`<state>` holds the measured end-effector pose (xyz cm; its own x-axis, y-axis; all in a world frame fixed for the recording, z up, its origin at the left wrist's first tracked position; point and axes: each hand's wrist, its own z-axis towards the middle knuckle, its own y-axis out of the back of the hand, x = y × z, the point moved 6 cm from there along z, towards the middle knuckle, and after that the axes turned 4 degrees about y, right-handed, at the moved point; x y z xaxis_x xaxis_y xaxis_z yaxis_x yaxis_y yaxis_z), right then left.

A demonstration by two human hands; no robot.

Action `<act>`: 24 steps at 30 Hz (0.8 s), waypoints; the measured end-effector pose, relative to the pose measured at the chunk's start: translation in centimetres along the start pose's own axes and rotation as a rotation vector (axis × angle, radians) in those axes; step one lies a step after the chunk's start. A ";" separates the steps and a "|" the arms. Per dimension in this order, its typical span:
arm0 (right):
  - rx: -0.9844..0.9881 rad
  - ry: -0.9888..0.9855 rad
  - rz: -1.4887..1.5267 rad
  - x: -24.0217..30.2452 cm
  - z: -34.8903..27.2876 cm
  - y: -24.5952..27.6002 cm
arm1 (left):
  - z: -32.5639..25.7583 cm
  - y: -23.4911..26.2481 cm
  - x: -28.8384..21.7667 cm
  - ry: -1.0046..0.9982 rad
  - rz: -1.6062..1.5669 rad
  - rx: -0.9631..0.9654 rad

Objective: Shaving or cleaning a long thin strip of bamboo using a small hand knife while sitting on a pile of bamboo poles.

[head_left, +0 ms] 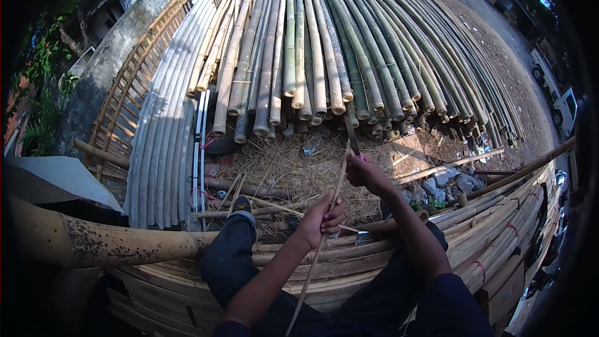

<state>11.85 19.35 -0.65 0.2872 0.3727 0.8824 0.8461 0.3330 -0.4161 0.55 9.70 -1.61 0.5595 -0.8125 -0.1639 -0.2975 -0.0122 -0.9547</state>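
Note:
My left hand (319, 219) is closed around a long, thin bamboo strip (308, 278), which slants from my lap up and away to the right. Farther out along it, my right hand (368, 173) grips a knife (353, 137); its dark blade points away from me. The blade lies close against the strip's far end, though I cannot tell whether it cuts into it. Part of the knife's handle shows pink, and the rest is hidden by my fingers.
A large stack of bamboo poles (299, 43) fills the far side, cut ends toward me. Corrugated sheets (163, 118) lie at left beside a bamboo lattice (121, 109). Split bamboo (480, 237) is bundled at right. A thick pole (125, 240) juts in from the left; stones (452, 182) sit at right.

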 end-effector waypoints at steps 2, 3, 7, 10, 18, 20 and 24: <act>-0.080 -0.011 0.095 -0.9 0.6 2.0 | -0.1 -0.1 -0.2 -0.024 -0.006 -0.036; -0.170 0.075 -0.339 -0.5 0.6 3.7 | 0.0 -0.3 -0.4 -0.051 0.055 -0.076; -0.039 0.245 -1.171 -0.8 0.1 1.7 | -0.6 0.9 -0.7 -0.173 0.244 -0.279; 0.272 0.365 -1.271 -1.8 -0.9 -2.7 | -1.0 0.7 -0.1 -0.175 0.242 -0.289; -0.244 0.570 -1.331 -1.7 -0.4 1.5 | -1.9 -0.1 3.2 -0.240 0.232 -0.336; -0.544 0.281 -1.326 1.0 0.5 9.1 | -1.9 -3.3 8.7 0.056 0.269 -0.110; -0.712 0.221 -0.794 2.0 0.2 12.7 | -1.8 -2.7 10.4 0.174 0.278 -0.086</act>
<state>23.10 24.54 -4.26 -0.4419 0.0851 0.8930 0.8715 -0.1951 0.4499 5.73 0.22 -0.30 0.3096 -0.8788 -0.3632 -0.4882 0.1809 -0.8538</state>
